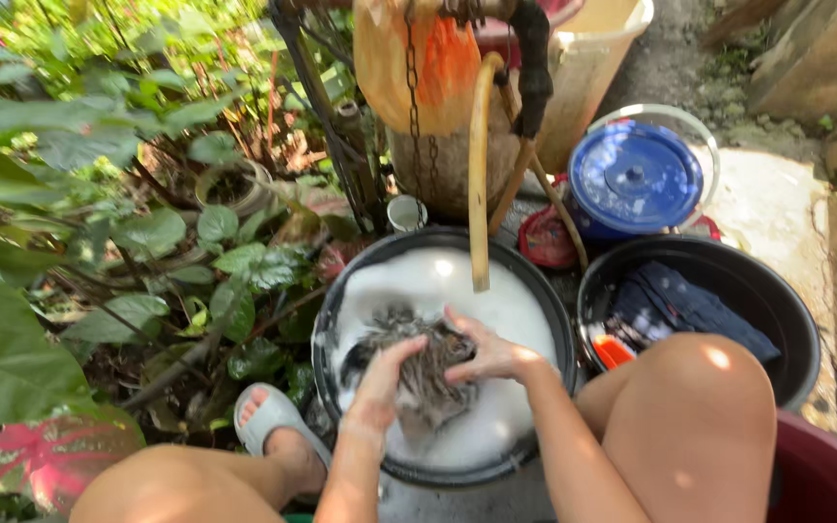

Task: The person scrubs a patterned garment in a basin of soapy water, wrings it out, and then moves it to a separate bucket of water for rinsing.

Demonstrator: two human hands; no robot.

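Both hands are closed on one wet, dark grey cloth (425, 373): the left hand (383, 380) clutches its left side with curled fingers, and the right hand (484, 353) presses down on its right side, fingers folded over the bunched fabric. The cloth sits low in the centre of the frame, lying in white suds inside a round black basin (326, 334) (the foam hides whatever water lies beneath). A yellowish hose (478, 165) hangs from above, its end just over the foam at the basin's upper edge. To the right, touching or nearly touching the first basin, stands a second black basin (777, 281) holding dark blue clothes (675, 305) and something orange. Above it, in the upper right of the frame, is a bucket with a blue lid (635, 177). The person's bare knees frame the bottom, and a foot in a pale grey slipper (271, 415) rests at lower left, beside green leafy plants (70, 194).
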